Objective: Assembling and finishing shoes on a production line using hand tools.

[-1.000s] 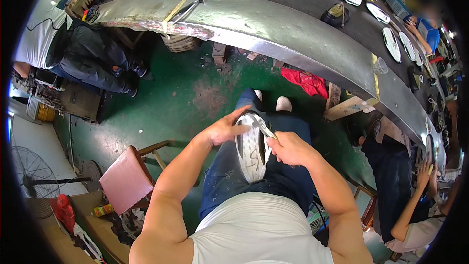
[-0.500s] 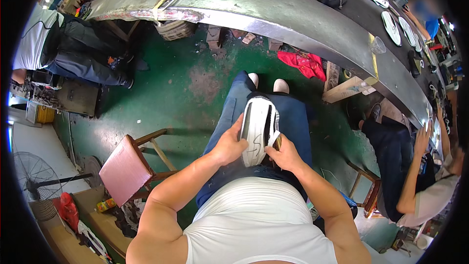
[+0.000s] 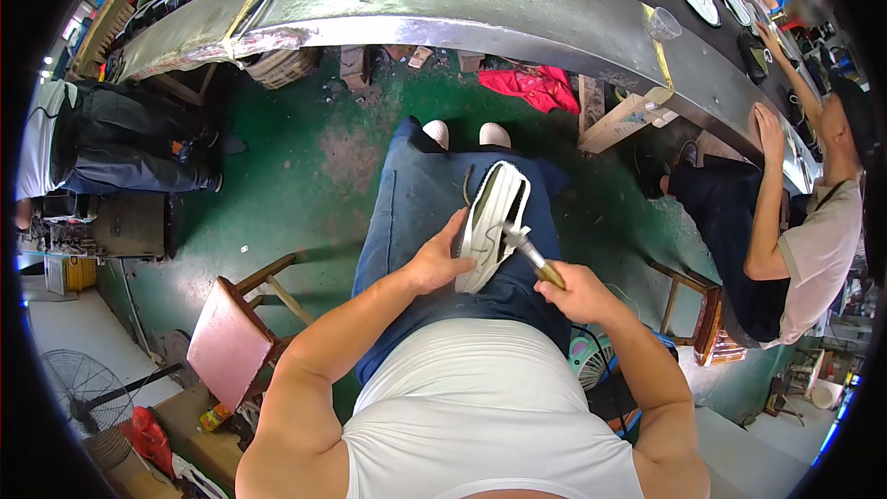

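Observation:
A white shoe sole [image 3: 492, 222] with a dark upper lies sole-up on my lap, over my blue jeans. My left hand [image 3: 442, 261] grips its near left edge and holds it steady. In my right hand [image 3: 575, 293] is a small hammer [image 3: 525, 248] with a wooden handle; its metal head rests on the sole near the middle. My white-socked feet show past my knees on the green floor.
A long grey metal workbench [image 3: 443, 0] curves across the top, with soles lying on it. A red cloth [image 3: 536, 88] lies under it. A red-seated wooden stool [image 3: 226, 342] stands at my left. Another person [image 3: 785, 222] sits at the right; a fan [image 3: 83, 388] stands lower left.
The shoe has come down from in front of my chest onto my lap and turned sole-up. My right hand now has the hammer head on the sole.

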### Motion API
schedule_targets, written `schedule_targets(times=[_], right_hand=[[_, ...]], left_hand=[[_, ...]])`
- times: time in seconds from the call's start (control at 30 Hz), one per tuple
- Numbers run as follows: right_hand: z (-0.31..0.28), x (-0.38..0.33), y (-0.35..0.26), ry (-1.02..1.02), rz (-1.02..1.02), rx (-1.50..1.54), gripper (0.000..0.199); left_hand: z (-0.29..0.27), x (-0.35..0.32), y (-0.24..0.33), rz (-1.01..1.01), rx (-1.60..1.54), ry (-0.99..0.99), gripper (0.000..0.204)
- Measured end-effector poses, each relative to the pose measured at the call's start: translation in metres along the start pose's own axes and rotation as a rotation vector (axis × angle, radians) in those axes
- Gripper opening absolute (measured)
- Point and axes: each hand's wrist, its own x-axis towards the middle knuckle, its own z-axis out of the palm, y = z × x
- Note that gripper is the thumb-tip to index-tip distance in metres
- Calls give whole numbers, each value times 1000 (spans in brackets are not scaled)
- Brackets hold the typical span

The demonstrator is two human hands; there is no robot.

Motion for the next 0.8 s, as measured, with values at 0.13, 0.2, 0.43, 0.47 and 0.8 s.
schedule_targets(times=[0.13,0.2,0.43,0.47,0.8], right_hand=[[0,15,4,30,-295,-519,52],[-2,23,-5,113,-399,-723,52],[-16,40,-100,-421,-32,-952,28],[-15,44,-94,-365,-60,-844,23],[44,46,-26,-24,-217,-440,30]], left_hand=[[1,-1,-10,4,73,19,100],[4,0,-6,-26,106,-6,101],[5,-11,6,-103,-843,-92,96],[7,-8,-4,-15,-793,-99,78],[14,30,-24,-132,-355,577,69]])
